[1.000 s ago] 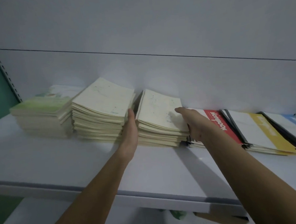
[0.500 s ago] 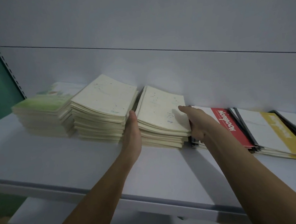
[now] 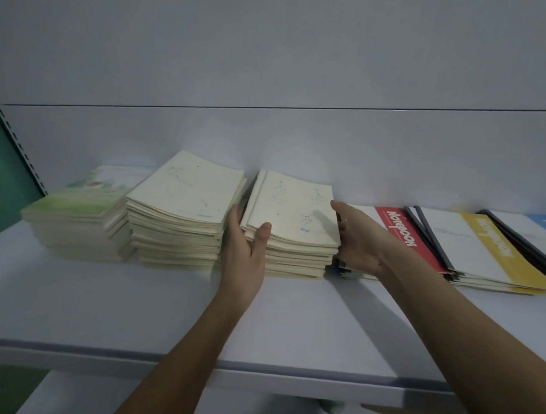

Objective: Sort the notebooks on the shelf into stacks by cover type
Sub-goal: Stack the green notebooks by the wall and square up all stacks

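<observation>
Left hand (image 3: 246,256): my thumb lies on the cream stack (image 3: 293,224), fingers at its left side.
Right hand (image 3: 358,243): flat against its right side.
Stack: on the shelf (image 3: 143,304), between another cream pile (image 3: 182,212) and the red notebook (image 3: 402,231).

head-worn view, close, facing shelf (image 3: 112,312), seemingly downward

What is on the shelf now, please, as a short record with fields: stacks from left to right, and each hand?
shelf: white, holds five stacks in a row
stack 1: green stack, far left
stack 2: tall cream stack
stack 3: held cream stack, star-dot cover
stack 4: red stack, flat
stack 5: yellow stack, flat
left hand: on left side of held cream stack, thumb on top
right hand: against its right side
</observation>
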A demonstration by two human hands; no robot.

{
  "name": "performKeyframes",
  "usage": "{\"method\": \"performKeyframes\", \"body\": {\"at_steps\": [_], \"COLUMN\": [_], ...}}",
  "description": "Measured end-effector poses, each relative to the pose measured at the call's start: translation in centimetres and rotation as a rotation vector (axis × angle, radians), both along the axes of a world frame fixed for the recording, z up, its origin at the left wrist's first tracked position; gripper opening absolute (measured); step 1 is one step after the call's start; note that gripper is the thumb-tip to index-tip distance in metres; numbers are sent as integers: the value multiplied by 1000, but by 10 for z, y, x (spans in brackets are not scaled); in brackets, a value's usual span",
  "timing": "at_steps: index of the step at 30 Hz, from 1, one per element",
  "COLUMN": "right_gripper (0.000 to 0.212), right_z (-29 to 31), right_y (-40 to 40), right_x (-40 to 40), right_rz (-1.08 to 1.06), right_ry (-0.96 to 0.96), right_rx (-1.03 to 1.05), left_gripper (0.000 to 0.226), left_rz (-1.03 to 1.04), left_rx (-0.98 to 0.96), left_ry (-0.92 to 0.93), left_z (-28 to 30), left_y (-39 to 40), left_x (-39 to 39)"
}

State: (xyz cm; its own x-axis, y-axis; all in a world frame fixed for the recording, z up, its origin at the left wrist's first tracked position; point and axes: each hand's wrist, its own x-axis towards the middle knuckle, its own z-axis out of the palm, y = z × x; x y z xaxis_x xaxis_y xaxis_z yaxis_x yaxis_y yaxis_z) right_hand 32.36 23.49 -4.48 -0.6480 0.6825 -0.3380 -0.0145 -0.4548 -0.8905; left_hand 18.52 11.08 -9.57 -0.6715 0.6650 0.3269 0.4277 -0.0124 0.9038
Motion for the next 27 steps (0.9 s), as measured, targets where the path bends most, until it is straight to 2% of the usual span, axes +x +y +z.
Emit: {"method": "performKeyframes", "body": {"at_steps": [2,4,6,7,8,10,11,13,17,21,27], "right_gripper": [44,57,64,65,70,101,113,119,113,104,87], "right_z": [4,14,28,31,34,31,28,24,24,20,13], "right_y": [-4,-8,-12,-12,-14,-13,-13,-13,-8,-7,-5], "right_x": [20,39,47,45,41,29,23,14,1,4,11], "right_rz": [64,125,195,255,316,408,428,405,319,339,294], "right_ry": [-108,-259,-374,-409,-460,-594,-671,-785,-825,-823,-723], "right_rx": [187,486,702,728,759,848,907,1049,1157,1163,1104], "left_gripper": [80,80,86,92,96,97,96,92,95,99,100], "left_rz": [-19,-17,-103,-181,-247,-315,-339,-380,-365,-374,-329], "left_rx": [48,85,-57,-228,-409,-647,-693,-725,-718,-717,-794], "left_ry": [96,461,855,940,961,932,915,914,879,821,854], "left_z": [7,22,40,50,58,71,75,80,86,89,87], "left_y": [-15,-29,-28,-23,-17,-7,-3,4,11,8,5], "left_x": [2,0,-12,-18,-24,-36,-42,-52,-62,-56,-52]}}
